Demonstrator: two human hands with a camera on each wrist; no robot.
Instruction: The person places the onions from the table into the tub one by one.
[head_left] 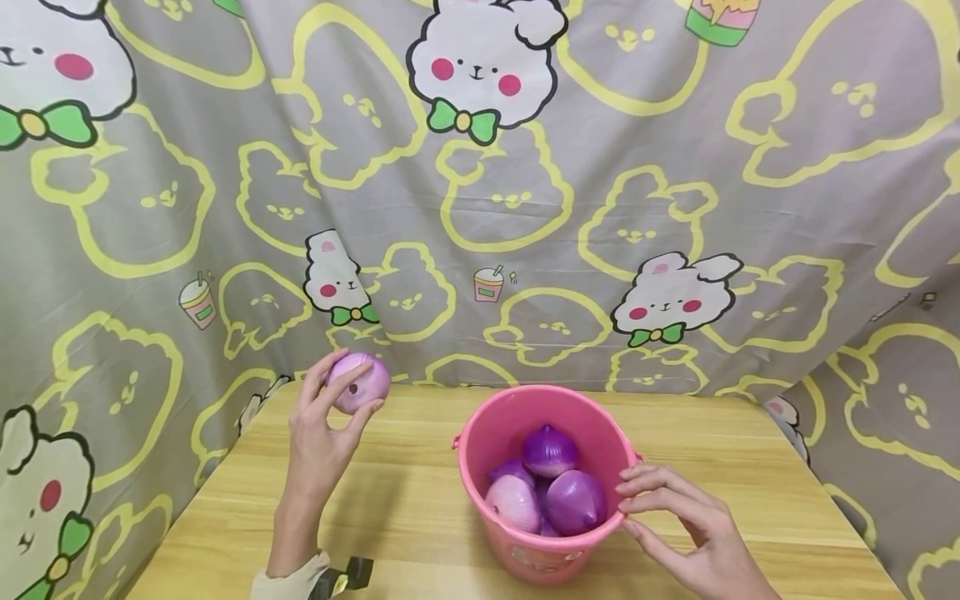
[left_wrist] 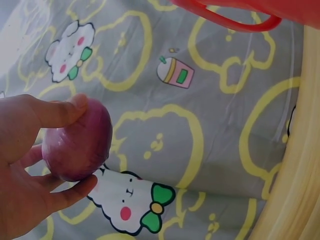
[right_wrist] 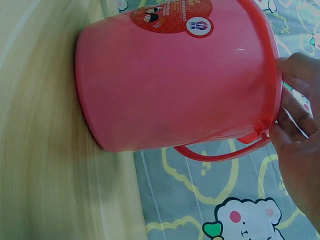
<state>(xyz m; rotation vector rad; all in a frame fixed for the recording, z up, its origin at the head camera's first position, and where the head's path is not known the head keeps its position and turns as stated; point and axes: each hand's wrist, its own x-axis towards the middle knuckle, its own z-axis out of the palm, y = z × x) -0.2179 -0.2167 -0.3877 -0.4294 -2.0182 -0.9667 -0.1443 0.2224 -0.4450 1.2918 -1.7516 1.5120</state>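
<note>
My left hand (head_left: 322, 446) holds a purple onion (head_left: 369, 385) between thumb and fingers, raised over the left part of the table. In the left wrist view the same onion (left_wrist: 82, 142) shows smooth reddish-purple skin, with fingertips around its sides. A pink bucket (head_left: 480, 450) stands upright on the table, right of the middle. Inside it lie several onions (head_left: 576, 500), some dark purple, one paler. My right hand (head_left: 693, 529) pinches the bucket's right rim with its fingertips. In the right wrist view the fingers meet the rim of the bucket (right_wrist: 185, 90).
The wooden table (head_left: 420, 500) reaches back to a grey cartoon-print curtain (head_left: 510, 275), which also hangs at both sides. The bucket's handle (right_wrist: 220, 156) hangs down on its far side. A dark wrist device (head_left: 345, 578) sits on the left cuff.
</note>
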